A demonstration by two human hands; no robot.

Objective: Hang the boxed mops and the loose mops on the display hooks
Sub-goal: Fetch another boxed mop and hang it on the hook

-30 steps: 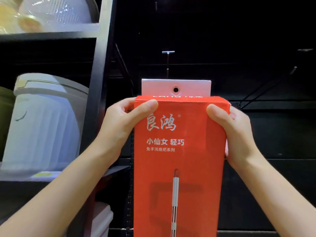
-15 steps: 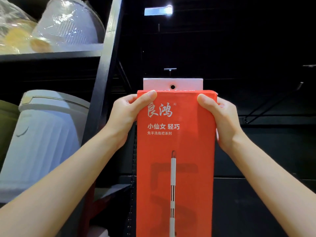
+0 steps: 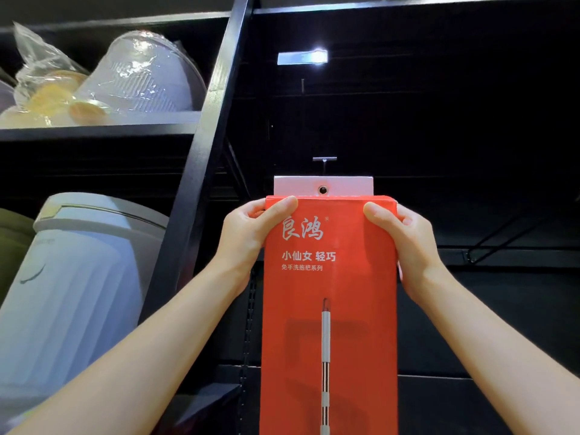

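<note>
Box of mop held upright below display hook, not yet hung.
Left hand and right hand are clamped on top corners, prob. to aim eyelet of white tab at hook. Box bottom is cut off; hook tip hard to see vs. dark panel. White bin stands at left shelf edge.

matt red cardboard mop box, thin metal hook, ribbed glossy plastic bin.

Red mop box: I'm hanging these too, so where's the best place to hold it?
Grip the red mop box at its top corners, one hand from each side, as the left hand and right hand do. That leaves the white hang tab and its eyelet clear.
</note>
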